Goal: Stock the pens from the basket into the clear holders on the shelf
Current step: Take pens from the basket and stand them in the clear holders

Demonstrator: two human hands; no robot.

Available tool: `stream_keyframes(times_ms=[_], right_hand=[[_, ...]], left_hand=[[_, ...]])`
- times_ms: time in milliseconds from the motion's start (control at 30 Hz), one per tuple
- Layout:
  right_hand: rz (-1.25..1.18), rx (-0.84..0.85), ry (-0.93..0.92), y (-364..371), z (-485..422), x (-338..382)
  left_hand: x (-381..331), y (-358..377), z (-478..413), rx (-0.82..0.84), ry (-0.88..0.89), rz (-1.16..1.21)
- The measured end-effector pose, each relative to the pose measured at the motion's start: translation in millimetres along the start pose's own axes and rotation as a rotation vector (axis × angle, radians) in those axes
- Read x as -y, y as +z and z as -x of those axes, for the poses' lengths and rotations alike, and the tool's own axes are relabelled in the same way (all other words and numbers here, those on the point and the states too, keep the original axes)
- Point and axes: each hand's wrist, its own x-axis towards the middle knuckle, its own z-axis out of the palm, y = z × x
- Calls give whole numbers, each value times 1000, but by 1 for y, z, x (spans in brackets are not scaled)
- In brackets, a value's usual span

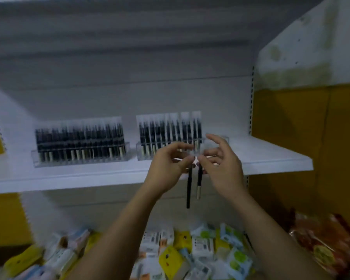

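Note:
Two clear holders stand on the white shelf (271, 158). The left holder (80, 156) is packed with black pens. The right holder (150, 150) is filled along most of its length, and my hands hide its right end. My left hand (168, 166) pinches the top of a black pen (188, 190) that hangs straight down in front of the shelf edge. Beside it, my right hand (220, 160) pinches a second black pen (199, 184) with a pale tip, also hanging down. Both hands are close together, just in front of the right holder. The basket is not in view.
Below the shelf lies a heap of small coloured packets (190, 251), with orange-red packs (321, 239) at the right. A yellow wall panel (291, 128) stands to the right of the shelf. Another shelf board (129, 37) hangs overhead.

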Motion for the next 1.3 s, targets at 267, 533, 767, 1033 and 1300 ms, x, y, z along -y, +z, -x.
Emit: stream_keyframes(times_ms=[267, 533, 767, 1033, 1300], right_hand=[[33, -27, -90, -28, -74, 12], [23, -112, -133, -30, -142, -9], [-8, -159, -139, -20, -184, -26], [52, -105, -111, -12, -193, -45], [481, 210, -169, -18, -172, -43]], left_hand=[[-41, 5, -72, -79, 136, -72], [-43, 9, -136, -199, 289, -202], [-27, 5, -172, -258, 306, -175], [-2, 13, -186, -208, 282, -336], [0, 16, -188, -149, 232, -533]])
